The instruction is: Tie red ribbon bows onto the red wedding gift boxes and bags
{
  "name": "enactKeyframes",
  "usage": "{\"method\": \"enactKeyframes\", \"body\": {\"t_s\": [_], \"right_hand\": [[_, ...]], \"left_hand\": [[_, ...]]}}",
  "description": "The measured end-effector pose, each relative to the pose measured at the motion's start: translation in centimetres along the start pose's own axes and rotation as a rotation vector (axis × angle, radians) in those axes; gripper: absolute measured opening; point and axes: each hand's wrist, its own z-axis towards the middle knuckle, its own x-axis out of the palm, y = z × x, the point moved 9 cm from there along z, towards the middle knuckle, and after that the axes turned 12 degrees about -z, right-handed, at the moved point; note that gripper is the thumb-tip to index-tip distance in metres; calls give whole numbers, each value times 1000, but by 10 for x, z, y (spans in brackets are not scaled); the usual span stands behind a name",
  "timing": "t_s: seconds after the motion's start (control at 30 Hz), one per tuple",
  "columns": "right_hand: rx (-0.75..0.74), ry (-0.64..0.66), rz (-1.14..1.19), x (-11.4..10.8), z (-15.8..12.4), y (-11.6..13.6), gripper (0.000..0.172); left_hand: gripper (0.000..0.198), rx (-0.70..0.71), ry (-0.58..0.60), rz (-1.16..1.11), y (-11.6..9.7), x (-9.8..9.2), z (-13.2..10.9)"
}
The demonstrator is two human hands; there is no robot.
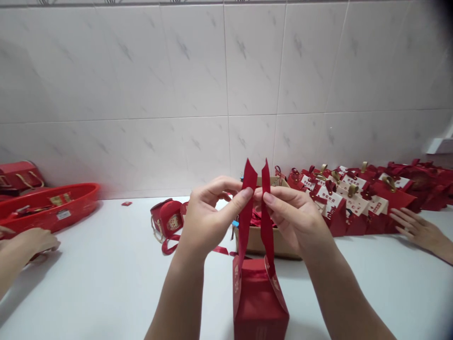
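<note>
A small red gift box (260, 302) stands upright on the white table (106, 274), close to me. Two red ribbon ends (256, 208) rise from its top. My left hand (208, 215) pinches the left ribbon end between thumb and forefinger. My right hand (293, 217) pinches the right ribbon end the same way. Both ends are held up side by side, with their notched tips pointing upward.
A cardboard box (264, 241) of red ribbons sits behind my hands. Finished red gift boxes (354, 198) line the wall at right, with another person's hand (419, 231) beside them. A red tray (49, 208) and another person's hand (31, 243) are at left. One red box (166, 219) lies mid-table.
</note>
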Motion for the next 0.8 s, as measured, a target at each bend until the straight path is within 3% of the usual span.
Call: {"method": "enactKeyframes", "body": {"t_s": [0.13, 0.4, 0.57, 0.8], "right_hand": [[26, -58, -107, -8, -2, 0, 9], [7, -111, -70, -19, -1, -4, 12], [-9, -146, -101, -21, -2, -1, 13], [-71, -313, -150, -34, -5, 6, 10]], "left_hand": [[9, -24, -66, -61, 3, -6, 1], [7, -63, -142, -118, 4, -12, -2], [9, -86, -126, -182, 7, -9, -2], [8, -98, -111, -195, 8, -8, -2]]}}
